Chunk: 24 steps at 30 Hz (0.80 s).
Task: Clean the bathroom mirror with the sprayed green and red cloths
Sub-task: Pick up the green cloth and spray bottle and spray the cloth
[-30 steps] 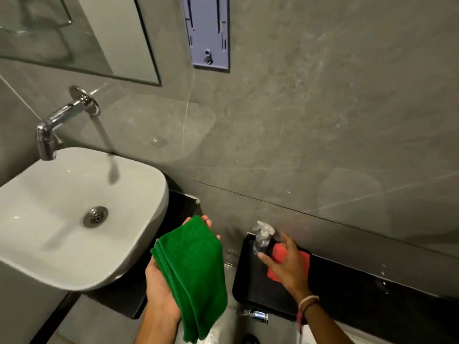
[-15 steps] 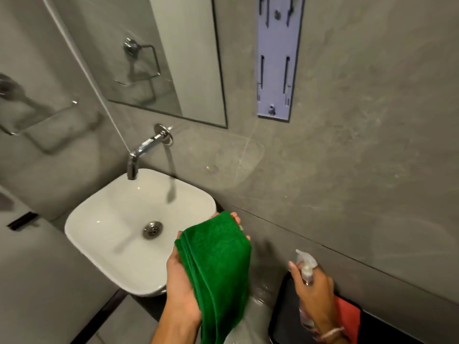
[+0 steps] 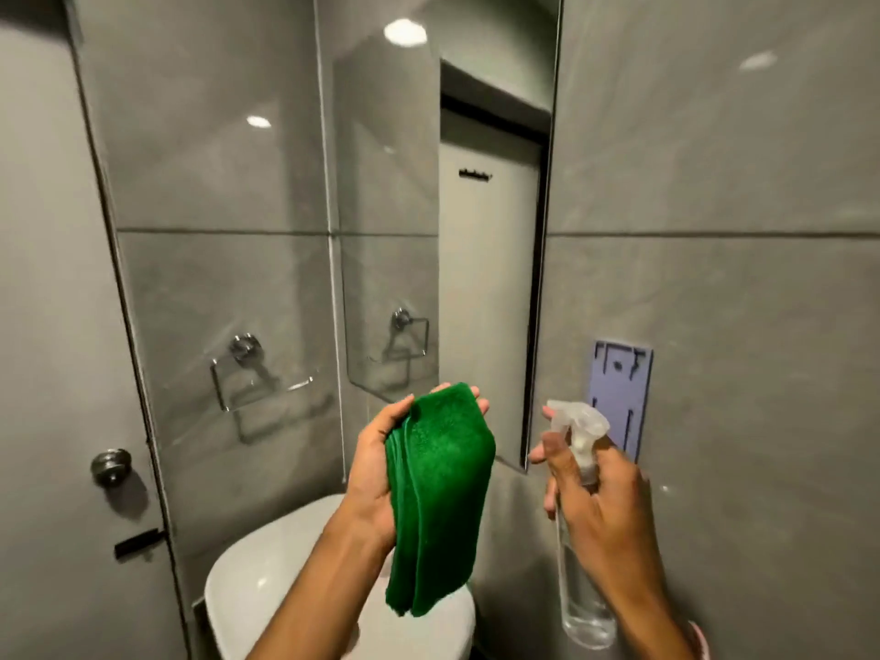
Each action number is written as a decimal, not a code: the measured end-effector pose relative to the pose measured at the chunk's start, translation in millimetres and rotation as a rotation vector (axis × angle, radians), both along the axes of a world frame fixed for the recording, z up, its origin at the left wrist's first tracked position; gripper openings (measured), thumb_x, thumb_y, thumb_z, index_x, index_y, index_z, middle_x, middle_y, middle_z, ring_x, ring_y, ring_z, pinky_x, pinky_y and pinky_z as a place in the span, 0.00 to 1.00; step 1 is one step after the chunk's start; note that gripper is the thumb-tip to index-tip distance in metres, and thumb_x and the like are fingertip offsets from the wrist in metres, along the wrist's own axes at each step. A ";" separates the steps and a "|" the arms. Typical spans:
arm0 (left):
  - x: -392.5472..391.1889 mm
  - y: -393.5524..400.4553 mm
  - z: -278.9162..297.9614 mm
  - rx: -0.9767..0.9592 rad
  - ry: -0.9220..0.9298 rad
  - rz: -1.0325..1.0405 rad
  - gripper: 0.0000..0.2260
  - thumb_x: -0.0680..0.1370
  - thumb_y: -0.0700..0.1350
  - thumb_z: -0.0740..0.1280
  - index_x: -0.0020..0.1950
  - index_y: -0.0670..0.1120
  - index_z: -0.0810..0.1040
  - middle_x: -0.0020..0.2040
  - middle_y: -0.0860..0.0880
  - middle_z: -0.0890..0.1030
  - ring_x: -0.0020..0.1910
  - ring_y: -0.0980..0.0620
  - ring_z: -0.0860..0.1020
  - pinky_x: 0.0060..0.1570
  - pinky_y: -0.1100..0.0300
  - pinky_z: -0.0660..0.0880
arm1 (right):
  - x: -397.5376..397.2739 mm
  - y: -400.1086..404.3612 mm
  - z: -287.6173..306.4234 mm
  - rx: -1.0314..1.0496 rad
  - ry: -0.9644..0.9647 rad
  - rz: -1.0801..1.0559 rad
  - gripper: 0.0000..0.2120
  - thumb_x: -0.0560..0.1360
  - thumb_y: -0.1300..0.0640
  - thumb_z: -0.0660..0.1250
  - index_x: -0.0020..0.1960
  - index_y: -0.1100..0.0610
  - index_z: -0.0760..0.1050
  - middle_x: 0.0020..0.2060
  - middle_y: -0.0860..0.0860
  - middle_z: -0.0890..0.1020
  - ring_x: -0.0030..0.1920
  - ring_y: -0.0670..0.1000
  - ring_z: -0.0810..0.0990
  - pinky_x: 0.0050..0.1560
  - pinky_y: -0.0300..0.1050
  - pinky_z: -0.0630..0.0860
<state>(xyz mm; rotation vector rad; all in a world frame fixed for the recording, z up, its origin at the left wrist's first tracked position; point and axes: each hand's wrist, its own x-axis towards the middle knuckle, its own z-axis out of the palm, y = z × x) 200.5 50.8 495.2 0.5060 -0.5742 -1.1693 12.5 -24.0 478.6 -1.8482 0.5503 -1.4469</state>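
My left hand holds a folded green cloth upright in front of me, its lower end hanging over the white sink. My right hand grips a clear spray bottle by the neck, with the nozzle turned left toward the cloth and a small gap between them. The tall wall mirror rises just behind both hands and reflects a door and a towel ring. The red cloth is out of view.
A lilac wall bracket is fixed to the grey tile right of the mirror. On the left stand a glass panel with a chrome towel ring and a door with a round knob.
The view has tilted up from the sink and black counter to the mirror. My right hand lifted the spray bottle off the counter and raised it beside the green cloth, which also rose.
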 end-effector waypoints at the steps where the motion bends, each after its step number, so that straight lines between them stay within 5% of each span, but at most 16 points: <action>1: 7.0 -5.7 19.6 -0.022 -0.036 0.002 0.29 0.77 0.48 0.62 0.78 0.41 0.63 0.74 0.36 0.72 0.71 0.38 0.74 0.76 0.41 0.63 | 6.4 -2.2 18.2 -0.047 -0.004 -0.018 0.26 0.74 0.30 0.61 0.48 0.51 0.85 0.26 0.53 0.81 0.26 0.49 0.79 0.31 0.39 0.76; 6: 30.1 -27.3 90.3 -0.137 -0.207 -0.044 0.29 0.80 0.52 0.57 0.78 0.40 0.61 0.76 0.34 0.69 0.74 0.35 0.69 0.73 0.35 0.65 | 31.2 -9.6 69.0 -0.172 -0.042 -0.028 0.28 0.75 0.33 0.57 0.52 0.54 0.84 0.26 0.48 0.79 0.29 0.48 0.81 0.32 0.38 0.76; 10: 35.7 -31.6 124.7 -0.177 -0.296 -0.056 0.29 0.81 0.54 0.57 0.79 0.41 0.60 0.78 0.35 0.66 0.77 0.36 0.64 0.78 0.34 0.55 | 39.9 -10.5 74.6 -0.247 -0.024 -0.063 0.32 0.77 0.32 0.55 0.53 0.58 0.84 0.31 0.54 0.82 0.31 0.59 0.82 0.34 0.61 0.80; 14: 36.2 -35.5 140.5 -0.219 -0.342 -0.100 0.29 0.81 0.55 0.56 0.79 0.42 0.60 0.79 0.36 0.65 0.78 0.36 0.63 0.77 0.34 0.58 | 39.2 -7.7 80.3 -0.351 -0.091 -0.101 0.32 0.79 0.31 0.55 0.65 0.53 0.81 0.37 0.44 0.80 0.35 0.50 0.83 0.37 0.48 0.82; 18: 29.5 -36.3 147.6 -0.257 -0.354 -0.131 0.29 0.82 0.56 0.53 0.79 0.42 0.59 0.80 0.37 0.62 0.79 0.37 0.61 0.76 0.34 0.59 | 35.9 -7.6 91.0 -0.408 -0.064 -0.130 0.39 0.77 0.26 0.50 0.63 0.54 0.82 0.30 0.40 0.73 0.31 0.49 0.78 0.32 0.52 0.78; 22: 21.9 -36.5 148.7 -0.269 -0.375 -0.144 0.26 0.83 0.56 0.52 0.76 0.43 0.64 0.80 0.37 0.61 0.79 0.37 0.60 0.75 0.34 0.61 | 32.5 -1.3 85.1 -0.485 -0.079 -0.149 0.24 0.81 0.42 0.60 0.68 0.57 0.80 0.43 0.35 0.75 0.36 0.32 0.74 0.39 0.24 0.69; 24: 15.7 -35.1 148.2 -0.269 -0.384 -0.172 0.25 0.83 0.57 0.52 0.74 0.44 0.64 0.81 0.37 0.59 0.79 0.37 0.59 0.76 0.34 0.59 | 27.0 0.9 77.9 -0.499 -0.052 -0.146 0.21 0.81 0.45 0.62 0.63 0.59 0.82 0.40 0.30 0.71 0.38 0.27 0.74 0.37 0.21 0.67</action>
